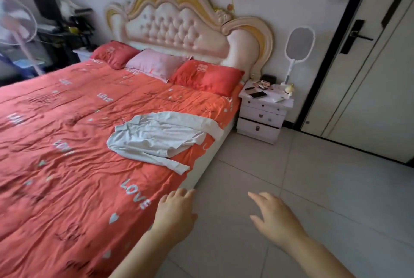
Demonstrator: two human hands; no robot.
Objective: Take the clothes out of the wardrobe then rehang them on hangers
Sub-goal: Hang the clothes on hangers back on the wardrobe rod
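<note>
A pale grey-white shirt lies spread flat on the red bed cover, near the bed's right edge, one sleeve reaching toward the foot. A thin metal hanger hook seems to poke out at its collar. My left hand hovers over the bed's near right edge, fingers relaxed and holding nothing. My right hand is out over the floor tiles, fingers spread and also holding nothing. Both hands are well short of the shirt. No wardrobe is in sight.
A white bedside cabinet with small items on top stands right of the bed. A door with a black handle is at the far right. A standing fan and a dark desk are at the left. Three pillows lie against the padded headboard.
</note>
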